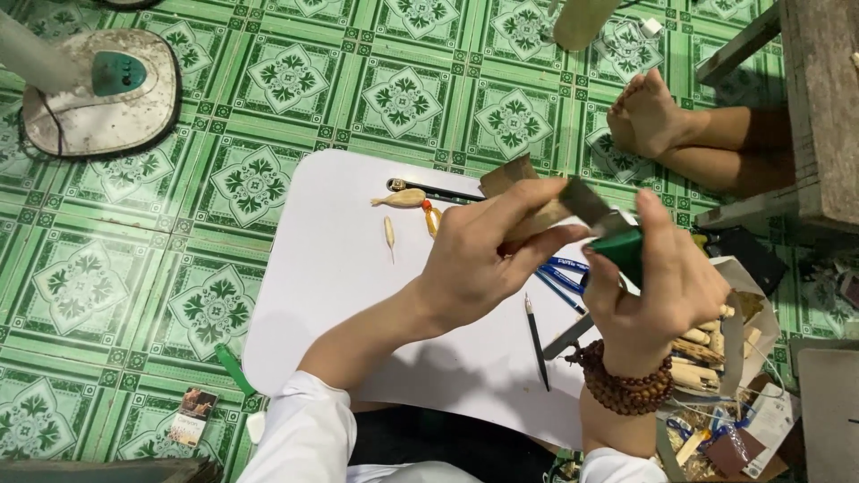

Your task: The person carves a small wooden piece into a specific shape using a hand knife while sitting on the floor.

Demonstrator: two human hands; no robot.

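Two hands work close together above a white board laid on green patterned floor tiles. Left hand is closed around a short wood piece, thumb and fingers wrapped along its length, with one end projecting up and to the left. Right hand is closed on the green handle of a knife, whose flat blade lies against the wood near the left fingertips. A beaded bracelet sits on the right wrist. The wood piece appears light, stiff and dry, so it should not flex under the blade; being small, it is best gripped along its lower length, fingers kept behind the cutting edge. The blade looks thin and sharp, and a slip toward the left thumb is the main hazard. On the board lie a small carved fish, an orange float, a thin spindle, a pencil and blue pens. A box of wood blanks stands to the right. Another person's bare feet rest on the tiles beyond, and a fan base stands far left.
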